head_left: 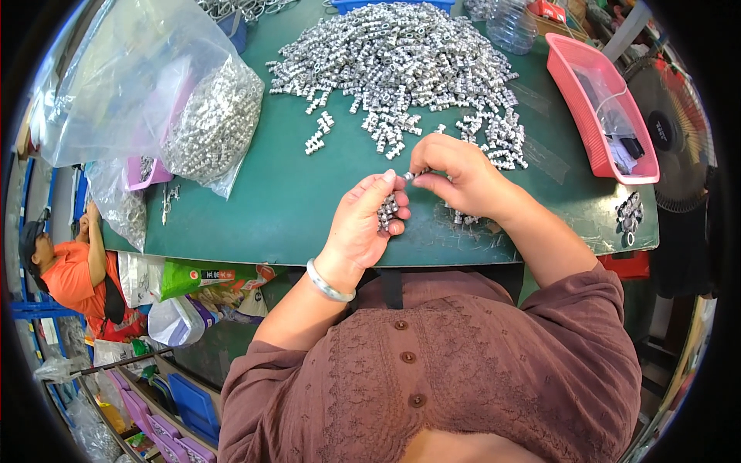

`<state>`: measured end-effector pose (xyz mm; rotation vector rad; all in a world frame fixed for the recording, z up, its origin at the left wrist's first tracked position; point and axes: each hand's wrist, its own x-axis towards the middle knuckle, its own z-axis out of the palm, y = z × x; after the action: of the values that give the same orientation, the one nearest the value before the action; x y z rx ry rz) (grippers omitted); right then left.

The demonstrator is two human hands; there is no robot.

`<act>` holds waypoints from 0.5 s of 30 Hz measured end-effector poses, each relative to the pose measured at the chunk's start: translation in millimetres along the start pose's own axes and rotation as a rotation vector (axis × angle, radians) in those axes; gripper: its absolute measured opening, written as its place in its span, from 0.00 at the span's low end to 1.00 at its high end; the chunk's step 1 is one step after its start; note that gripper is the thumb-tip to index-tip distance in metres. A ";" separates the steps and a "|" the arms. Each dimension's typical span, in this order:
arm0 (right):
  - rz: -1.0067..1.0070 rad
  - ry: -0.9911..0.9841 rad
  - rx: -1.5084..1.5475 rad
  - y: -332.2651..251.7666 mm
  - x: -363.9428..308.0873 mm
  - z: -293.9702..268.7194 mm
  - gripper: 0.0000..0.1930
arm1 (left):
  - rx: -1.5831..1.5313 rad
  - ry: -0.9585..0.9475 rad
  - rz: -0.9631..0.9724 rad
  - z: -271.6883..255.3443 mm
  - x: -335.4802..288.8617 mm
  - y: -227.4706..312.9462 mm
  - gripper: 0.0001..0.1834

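Over the near part of the green table (301, 208), my left hand (363, 212) is closed around several small silver metal parts (387, 211), which show between palm and fingers. Its thumb and forefinger meet one small metal part (409, 177), and the fingertips of my right hand (461, 176) pinch that part from the other side. A few more metal parts (461, 216) lie on the table under my right hand. Beyond both hands spreads a large heap of the same silver parts (401, 58), with loose ones at its near edge.
A clear plastic bag (216, 123) full of metal parts stands at the left, by a purple container (147, 176). To the right are a pink basket (602, 116), a fan (665, 131) and a small pile of parts (630, 214). A person in orange (73, 270) is at far left.
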<state>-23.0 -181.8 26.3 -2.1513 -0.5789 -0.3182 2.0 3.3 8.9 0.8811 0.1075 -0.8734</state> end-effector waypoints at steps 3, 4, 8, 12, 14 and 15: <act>-0.137 0.032 0.000 -4.1 2.3 4.0 0.10 | 0.060 -0.037 0.074 1.1 -0.5 -3.8 0.07; -0.163 0.057 0.002 -3.4 2.4 5.4 0.10 | 0.060 -0.038 0.074 2.1 -0.4 -4.1 0.07; -0.045 0.080 0.131 -3.5 -0.9 7.1 0.13 | 0.101 0.026 0.198 3.7 -0.9 -5.5 0.06; 0.008 0.056 0.168 -0.7 -2.7 4.0 0.14 | 0.092 0.000 0.249 2.7 -1.7 -4.0 0.06; -0.004 0.068 0.181 0.5 -2.5 4.2 0.14 | 0.021 -0.043 0.211 -0.4 -0.7 -2.2 0.07; -0.005 0.069 0.181 0.8 -2.4 4.0 0.14 | -0.052 -0.087 0.172 -2.5 0.3 -1.5 0.07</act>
<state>-24.6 -179.7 22.3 -1.9583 -0.5524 -0.3284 1.8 4.4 6.2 0.7909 -0.0210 -0.7434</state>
